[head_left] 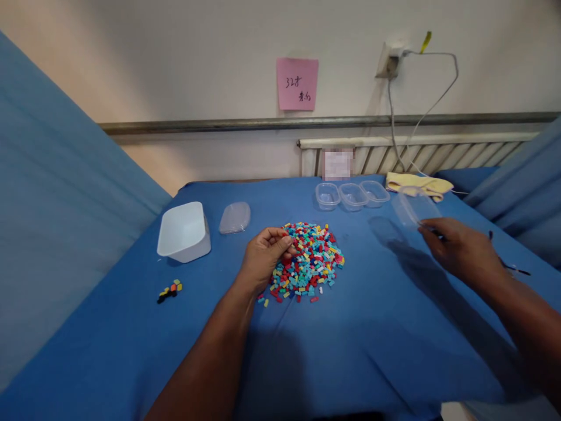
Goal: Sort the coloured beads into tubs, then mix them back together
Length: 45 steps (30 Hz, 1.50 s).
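A heap of small colourful toy bricks (313,257) lies in the middle of the blue-covered table. My left hand (267,254) is at the heap's left edge, thumb and fingers pinched together. Whatever is between those fingertips is too small to make out against the bricks. Off to the right, my right hand (456,242) grips a clear plastic container (414,207) by its near edge, tilted and raised over the cloth, its shadow falling to the left. Three similar clear containers, including a middle one (353,197), stand in a row behind the heap.
A white tub (184,233) stands at left, beside stacked clear lids (235,218). Several black, yellow and orange pieces (170,290) lie in front of it. A yellow cloth (421,184) sits at the back right below a hanging cable (391,111). Dark thin objects (517,269) lie far right.
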Each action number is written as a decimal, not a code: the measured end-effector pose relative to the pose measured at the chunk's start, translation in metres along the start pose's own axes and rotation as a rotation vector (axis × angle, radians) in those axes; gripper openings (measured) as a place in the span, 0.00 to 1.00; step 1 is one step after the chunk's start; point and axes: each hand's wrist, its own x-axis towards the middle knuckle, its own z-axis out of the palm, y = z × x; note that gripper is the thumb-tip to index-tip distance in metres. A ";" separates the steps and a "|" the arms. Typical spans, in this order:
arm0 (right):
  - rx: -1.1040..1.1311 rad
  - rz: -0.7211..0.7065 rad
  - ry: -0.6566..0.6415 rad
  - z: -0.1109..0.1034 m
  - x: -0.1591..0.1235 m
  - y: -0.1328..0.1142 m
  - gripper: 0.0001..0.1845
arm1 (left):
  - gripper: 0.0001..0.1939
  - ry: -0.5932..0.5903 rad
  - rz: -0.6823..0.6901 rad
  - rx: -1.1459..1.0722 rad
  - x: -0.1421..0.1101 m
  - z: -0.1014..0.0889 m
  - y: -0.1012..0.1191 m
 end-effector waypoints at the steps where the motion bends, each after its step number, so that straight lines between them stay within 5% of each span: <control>1: 0.053 -0.054 -0.020 0.000 -0.007 -0.013 0.17 | 0.22 0.030 0.033 0.052 0.001 0.000 -0.003; 6: 0.096 -0.208 -0.183 0.013 -0.016 -0.060 0.20 | 0.11 0.101 0.324 0.477 0.003 -0.003 -0.015; 10: 0.054 -0.222 -0.249 0.020 -0.009 -0.061 0.21 | 0.16 -0.029 0.525 0.871 0.000 -0.006 -0.017; 14: 0.036 -0.222 -0.198 0.006 -0.011 -0.068 0.23 | 0.22 -0.213 0.615 1.031 -0.009 0.002 -0.017; 17: 0.091 -0.239 -0.123 -0.001 -0.012 -0.091 0.22 | 0.28 -0.373 0.601 1.158 -0.018 0.013 -0.018; 21: 0.195 -0.320 -0.285 0.020 -0.002 -0.128 0.16 | 0.31 -0.450 0.545 1.316 -0.022 0.020 -0.022; 27: 0.397 -0.287 -0.307 0.069 0.023 -0.160 0.14 | 0.28 -0.299 0.518 1.420 -0.011 0.010 -0.026; 32: 0.589 -0.366 -0.262 0.081 0.022 -0.183 0.15 | 0.27 -0.161 0.498 1.363 -0.009 0.005 -0.026; 45: 0.797 -0.215 -0.222 0.086 0.006 -0.166 0.17 | 0.31 -0.463 0.494 1.273 -0.025 0.017 -0.023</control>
